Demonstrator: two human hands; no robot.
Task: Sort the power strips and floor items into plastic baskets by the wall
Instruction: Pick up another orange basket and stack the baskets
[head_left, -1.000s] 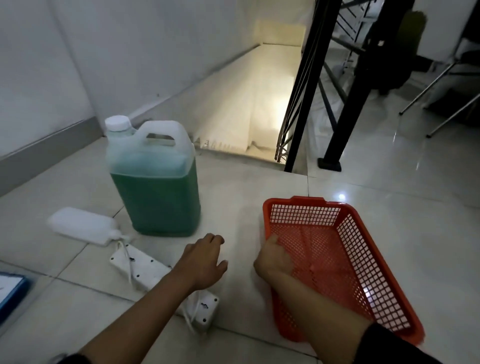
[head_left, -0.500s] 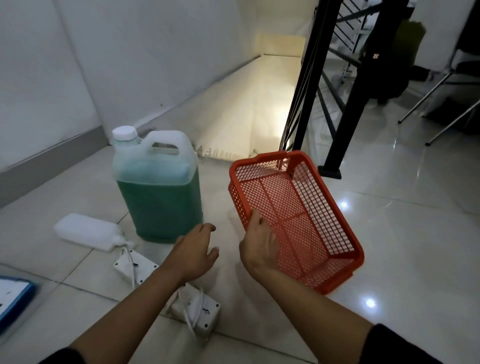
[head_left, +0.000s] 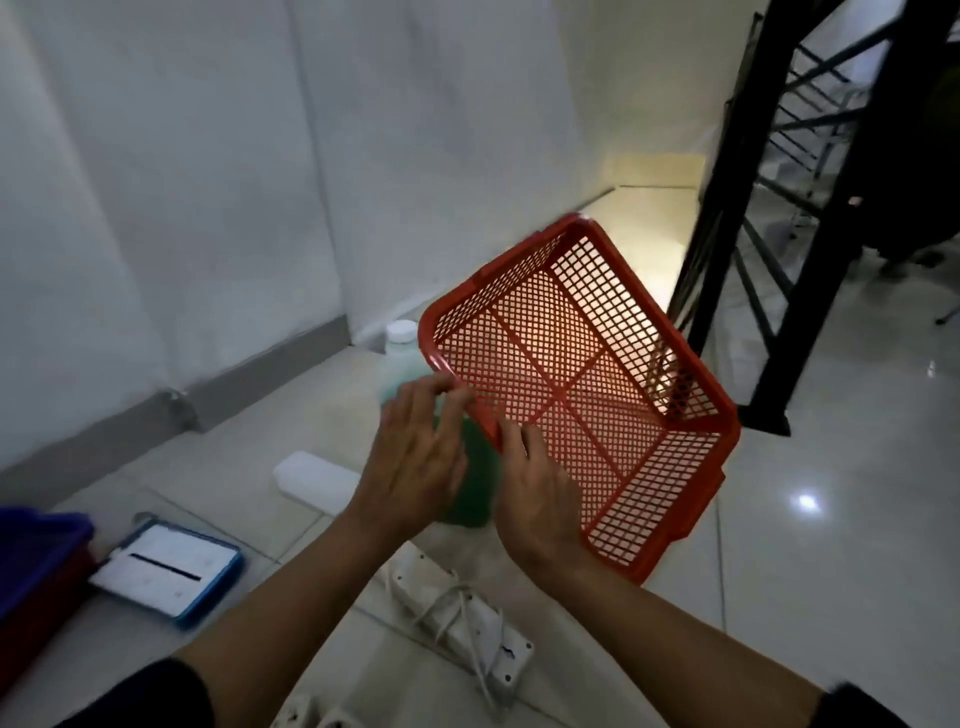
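- A white power strip (head_left: 462, 618) is lying on the floor (head_left: 831, 467) nearest the camera, its cord looping over it; another white piece (head_left: 311, 714) is showing at the bottom edge, too cut off to identify.
- At the near left, a blue-edged white tray (head_left: 169, 571) is lying flat beside stacked baskets (head_left: 36, 566), blue over red.
- The right hand (head_left: 540, 499) is gripping the near edge of the orange basket (head_left: 597, 384), thumb lying inside on the mesh, its grip closing on the rim.
- The left hand (head_left: 415, 457) is reaching in with fingers spread, fingertips touching the basket's left corner; I cannot tell whether that grip is closing around it.
- The orange basket is hanging in the air, tilting with its open side facing the camera.
- Behind the hands, a jug of green liquid (head_left: 470, 483) is standing on the floor, with a white bottle (head_left: 317, 480) lying to its left.
- Farther off, the white wall (head_left: 208, 182) is rising at the left and a black railing (head_left: 779, 208) at the right.
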